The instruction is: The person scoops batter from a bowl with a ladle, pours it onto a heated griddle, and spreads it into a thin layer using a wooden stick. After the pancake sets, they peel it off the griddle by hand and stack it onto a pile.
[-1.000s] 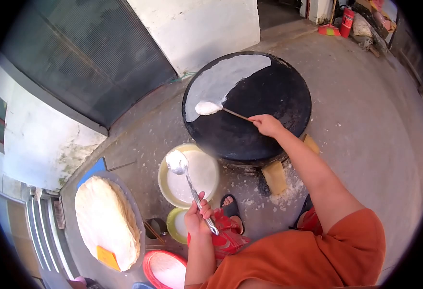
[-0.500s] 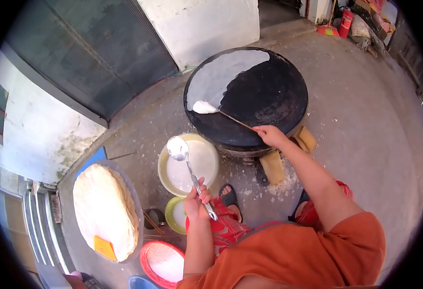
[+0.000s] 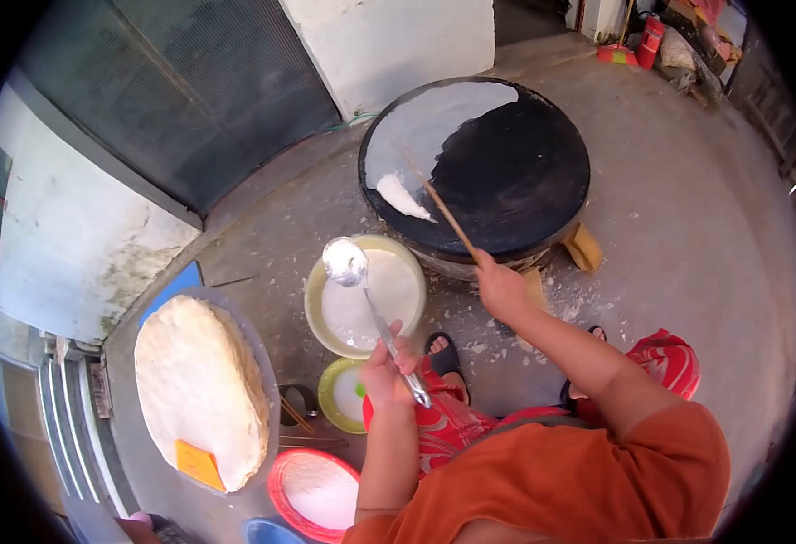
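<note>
My left hand [image 3: 392, 370] is closed around the handle of a metal ladle [image 3: 344, 263]. White batter coats the ladle's bowl, which hangs above a large pale basin [image 3: 313, 304] of white batter. In my right hand [image 3: 504, 290] is a thin wooden spreader stick [image 3: 451, 218], slanting over a round black griddle [image 3: 525, 172]. The stick's far end is blurred. A thin grey-white batter layer [image 3: 421, 122] covers the griddle's far left part, with an uneven edge against the bare black surface. A thick white lump of batter [image 3: 402, 196] lies at the near left of that layer.
At left, a tall stack of round flatbreads [image 3: 197, 381] stands on a round tray, with an orange scraper [image 3: 199, 465] on it. A green bowl [image 3: 329, 399], a red basin [image 3: 276, 476] and a blue container [image 3: 271, 531] stand nearby. A yellow block [image 3: 583, 248] sits by the griddle.
The stick has swung from pointing left to pointing up and left across the batter layer. The lump of batter has become longer and tapered. The ladle stays over the basin.
</note>
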A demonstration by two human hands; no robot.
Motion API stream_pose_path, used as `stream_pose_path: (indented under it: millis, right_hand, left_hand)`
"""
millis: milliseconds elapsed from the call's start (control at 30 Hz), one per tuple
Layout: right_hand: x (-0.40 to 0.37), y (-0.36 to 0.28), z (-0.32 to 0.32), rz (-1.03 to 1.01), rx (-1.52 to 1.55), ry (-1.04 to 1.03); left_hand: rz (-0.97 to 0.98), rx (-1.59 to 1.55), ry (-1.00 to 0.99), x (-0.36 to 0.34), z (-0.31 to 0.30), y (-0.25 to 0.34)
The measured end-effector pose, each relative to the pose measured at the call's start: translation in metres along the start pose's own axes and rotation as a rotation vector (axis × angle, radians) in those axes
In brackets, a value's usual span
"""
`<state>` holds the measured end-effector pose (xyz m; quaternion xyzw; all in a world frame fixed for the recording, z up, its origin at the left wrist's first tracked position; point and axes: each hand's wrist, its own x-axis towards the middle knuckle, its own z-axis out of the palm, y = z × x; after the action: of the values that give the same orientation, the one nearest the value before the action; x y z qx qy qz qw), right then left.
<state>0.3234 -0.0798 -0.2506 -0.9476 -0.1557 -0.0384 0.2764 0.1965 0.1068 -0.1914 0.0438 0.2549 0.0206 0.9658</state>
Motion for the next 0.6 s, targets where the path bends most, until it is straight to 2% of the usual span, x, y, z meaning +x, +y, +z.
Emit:
stream_pose_path:
  millis: [100, 233, 267, 333, 400, 500, 600]
  right_hand:
    - [0.048, -0.041, 0.057, -0.119, -0.149, -0.054]
    - [0.087, -0.085, 0.096, -0.108, -0.248, -0.109]
    - [0.089, -0.091, 0.095, -0.027, -0.194, -0.154]
    - [0.082, -0.088, 0.095, 0.057, -0.15, -0.204]
    - [0.055, -0.067, 0.094, 0.124, -0.143, -0.143]
    - [-0.004, -0.072, 0.043, 0.171, 0.01, -0.192]
    - [-0.003, -0.082, 0.055, 0.101, 0.062, -0.115]
  left_hand:
    - [0.0, 0.008, 0.001, -0.004, 0.002, 0.0]
    - [-0.001, 0.026, 0.013, -0.005, 0.003, 0.001]
    - [-0.004, 0.026, 0.014, -0.006, 0.004, 0.001]
    - [-0.014, 0.019, -0.001, -0.007, 0.001, 0.001]
    - [-0.026, 0.021, -0.013, -0.007, -0.003, 0.004]
    - [-0.022, 0.04, -0.03, -0.009, -0.004, 0.008]
    - [0.007, 0.072, -0.009, -0.012, -0.001, 0.005]
